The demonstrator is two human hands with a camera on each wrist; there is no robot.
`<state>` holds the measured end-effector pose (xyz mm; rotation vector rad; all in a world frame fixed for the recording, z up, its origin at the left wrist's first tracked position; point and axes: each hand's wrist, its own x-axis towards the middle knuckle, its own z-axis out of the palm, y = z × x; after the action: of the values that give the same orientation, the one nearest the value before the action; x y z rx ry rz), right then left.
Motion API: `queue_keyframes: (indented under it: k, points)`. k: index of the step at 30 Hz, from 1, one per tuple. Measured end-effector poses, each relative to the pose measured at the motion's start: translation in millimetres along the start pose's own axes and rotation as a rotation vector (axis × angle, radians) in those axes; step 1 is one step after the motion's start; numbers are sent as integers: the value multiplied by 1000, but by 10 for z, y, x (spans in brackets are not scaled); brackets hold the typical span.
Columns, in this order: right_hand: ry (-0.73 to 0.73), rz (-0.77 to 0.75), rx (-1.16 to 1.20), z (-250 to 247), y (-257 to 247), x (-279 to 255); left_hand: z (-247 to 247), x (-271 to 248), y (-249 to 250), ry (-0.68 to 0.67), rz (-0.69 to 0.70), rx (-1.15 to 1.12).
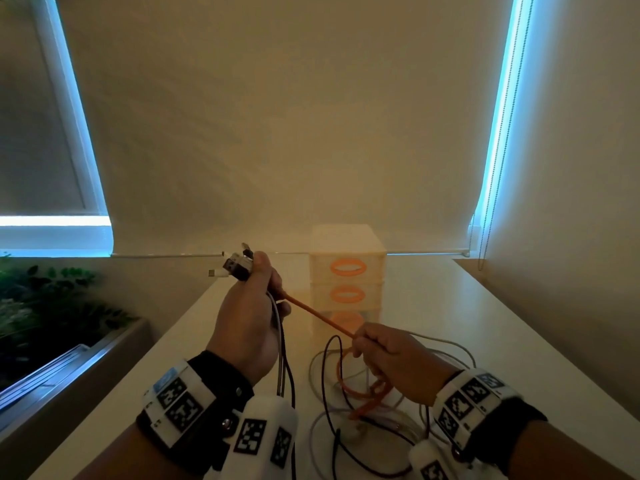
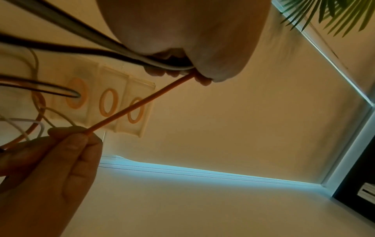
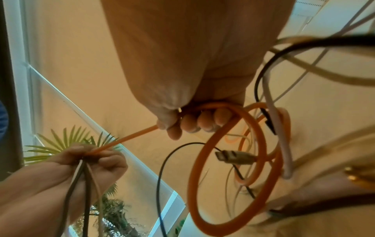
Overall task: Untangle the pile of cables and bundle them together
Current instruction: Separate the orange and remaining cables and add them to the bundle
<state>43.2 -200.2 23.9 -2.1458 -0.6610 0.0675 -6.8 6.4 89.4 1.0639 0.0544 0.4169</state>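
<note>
My left hand is raised above the white table and grips a bunch of cable ends; their plugs stick out above the fist. Black, grey and white strands hang from it. An orange cable runs taut from that fist down to my right hand, which grips it in curled fingers. Below, the orange cable loops into the loose tangle of cables on the table. A silver USB plug lies in that tangle. The left wrist view shows the orange cable stretched between both hands.
A small translucent drawer unit with orange ring handles stands at the back of the table, just beyond my hands. A planter with green leaves lies off the table's left edge. A roller blind covers the window behind, with a bead chain at right.
</note>
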Motion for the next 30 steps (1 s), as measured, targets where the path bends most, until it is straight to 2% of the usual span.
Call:
queue_keyframes:
  k: [2,6,9,13,16,20,23,25,27,30]
  points:
    - [-48,23,21,24,-19,34,10,5,18,-14,13,-7]
    - [-100,45,80,18,-116,95,35,-24,98,-209,-79,-223]
    - [-35,79,185,-48,-218,163,29,-52,133,-277,-99,-137]
    - [100,92,208,-165,-323,268,3,-81,143,-285,-84,58]
    - [201,55,138,-244,-433,314,-35,-113,148,-335,-69,108]
    - [230,-3,-119,-208,-598,363,-63,-138,188,-458,-35,-69]
    - [241,-37,-223,-217,-762,399,-55,-149,188,-514,-30,133]
    - [244,-81,-222,-244,-916,415,-39,-156,175,-521,-82,276]
    - [228,-120,-195,-252,-1075,398,-20,-155,152,-506,-143,328]
    - [187,-129,-212,-229,-1195,323,5,-158,140,-438,-139,367]
